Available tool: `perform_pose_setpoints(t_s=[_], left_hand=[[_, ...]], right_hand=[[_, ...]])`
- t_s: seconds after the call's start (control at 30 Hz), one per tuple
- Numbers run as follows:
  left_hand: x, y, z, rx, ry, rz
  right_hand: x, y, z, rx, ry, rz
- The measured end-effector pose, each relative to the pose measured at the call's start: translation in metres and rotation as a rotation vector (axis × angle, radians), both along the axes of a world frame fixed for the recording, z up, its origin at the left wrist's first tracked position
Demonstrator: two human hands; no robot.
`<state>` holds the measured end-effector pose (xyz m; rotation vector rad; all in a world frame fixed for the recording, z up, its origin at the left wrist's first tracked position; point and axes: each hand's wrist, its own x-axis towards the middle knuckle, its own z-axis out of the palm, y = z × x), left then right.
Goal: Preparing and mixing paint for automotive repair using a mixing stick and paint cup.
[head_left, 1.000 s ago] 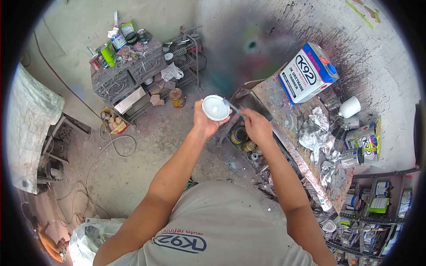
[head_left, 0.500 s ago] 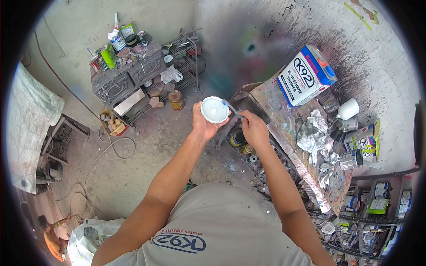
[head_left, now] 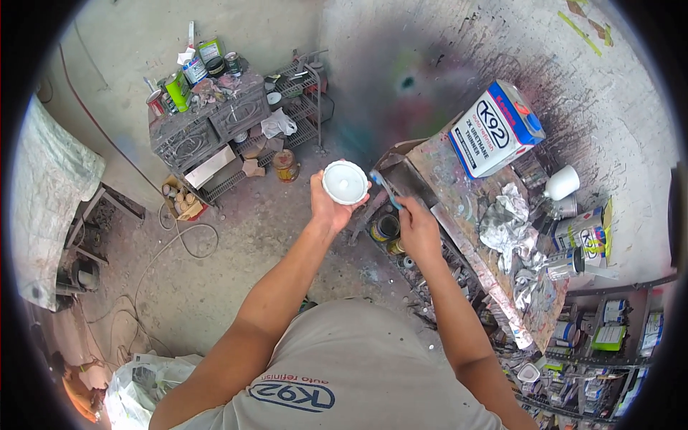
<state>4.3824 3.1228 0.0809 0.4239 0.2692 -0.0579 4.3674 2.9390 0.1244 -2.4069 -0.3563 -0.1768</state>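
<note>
My left hand holds a round white plastic lid with a scalloped rim, its hollow side facing up. The fingers wrap around its edge from below. In my right hand is a slim blue toothbrush, gripped by the handle. Its bristle end points up and left, a short gap away from the lid's right edge. Both hands are held out in front of my body, to the left of the workbench.
A paint-stained workbench on the right carries a large thinner can, crumpled rags and a white spray-gun cup. Cans fill a rack beyond. At the back left stands a cluttered cabinet; a hose crosses the floor.
The toothbrush has come away from the lid's rim, and my right hand has moved slightly right and down. The lid stays in my left hand, almost unmoved.
</note>
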Motion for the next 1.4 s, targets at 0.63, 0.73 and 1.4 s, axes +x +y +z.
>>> perform_pose_setpoints(t_s=[0.63, 0.73, 1.4], left_hand=[[-0.004, -0.001, 0.004, -0.028, 0.035, 0.007], [-0.004, -0.002, 0.003, -0.031, -0.021, -0.069], [0.002, 0.004, 0.005, 0.040, -0.042, -0.004]], right_hand=[[-0.009, 0.002, -0.005, -0.047, -0.155, 0.157], [-0.010, 0.003, -0.003, -0.063, -0.229, 0.125], [-0.014, -0.015, 0.001, -0.042, -0.037, 0.130]])
